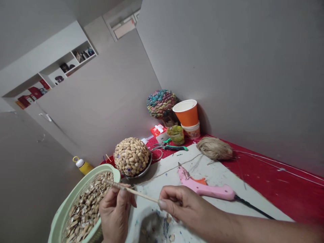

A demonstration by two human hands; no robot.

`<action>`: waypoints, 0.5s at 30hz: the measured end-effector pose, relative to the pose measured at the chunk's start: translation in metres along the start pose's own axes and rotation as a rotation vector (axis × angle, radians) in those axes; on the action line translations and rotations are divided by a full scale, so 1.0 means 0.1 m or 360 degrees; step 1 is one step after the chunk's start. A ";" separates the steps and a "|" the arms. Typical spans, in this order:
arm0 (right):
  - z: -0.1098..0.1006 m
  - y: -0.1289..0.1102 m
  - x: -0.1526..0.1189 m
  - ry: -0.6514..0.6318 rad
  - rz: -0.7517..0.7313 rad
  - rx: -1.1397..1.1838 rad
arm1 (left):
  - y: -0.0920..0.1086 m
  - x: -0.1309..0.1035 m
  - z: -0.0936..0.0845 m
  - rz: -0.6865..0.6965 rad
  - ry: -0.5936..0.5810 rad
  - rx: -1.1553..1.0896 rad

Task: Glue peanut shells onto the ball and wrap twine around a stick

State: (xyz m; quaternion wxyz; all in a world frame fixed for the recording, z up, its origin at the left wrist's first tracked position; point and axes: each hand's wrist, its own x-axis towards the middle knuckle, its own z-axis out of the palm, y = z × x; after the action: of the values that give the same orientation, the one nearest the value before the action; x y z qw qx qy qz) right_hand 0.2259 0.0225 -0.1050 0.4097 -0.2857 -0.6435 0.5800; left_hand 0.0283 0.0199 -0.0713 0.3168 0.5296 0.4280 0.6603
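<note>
Between my two hands runs a thin wooden stick (144,195) with twine (113,183) wound around its left end. My left hand (115,211) pinches it beside the winding. At the bare right end, the thumb and fingers of my right hand (181,201) close on the wood. A strand of twine stretches across the board to a ball of twine (215,148). Behind my right hand lies a pink glue gun (210,189). To the left of my left hand, a green basket (58,216) holds many nut shells (88,199).
A shell-covered ball (131,157) rests in a metal bowl (143,172). Behind are green-handled pliers (176,147), a stained cup (176,135), orange paper cups (187,113) and a colourful tree-shaped craft (162,103). A white board (157,168) covers part of the red tabletop (273,185).
</note>
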 end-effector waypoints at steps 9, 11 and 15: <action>0.00 0.03 -0.01 0.0122 -0.0169 -0.0180 | -0.01 -0.01 -0.01 -0.0020 -0.0056 -0.0057; 0.00 0.00 -0.02 0.0067 -0.0172 -0.0189 | -0.01 -0.01 -0.02 -0.0013 -0.0078 -0.0093; 0.01 -0.02 -0.03 -0.0056 -0.0013 -0.0091 | -0.03 -0.03 -0.04 0.0017 -0.0094 -0.0138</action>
State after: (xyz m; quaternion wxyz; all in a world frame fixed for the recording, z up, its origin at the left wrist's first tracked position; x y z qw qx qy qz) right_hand 0.2271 0.0194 -0.1039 0.3924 -0.2844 -0.6680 0.5648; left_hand 0.0248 0.0177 -0.0751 0.3483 0.5369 0.3868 0.6639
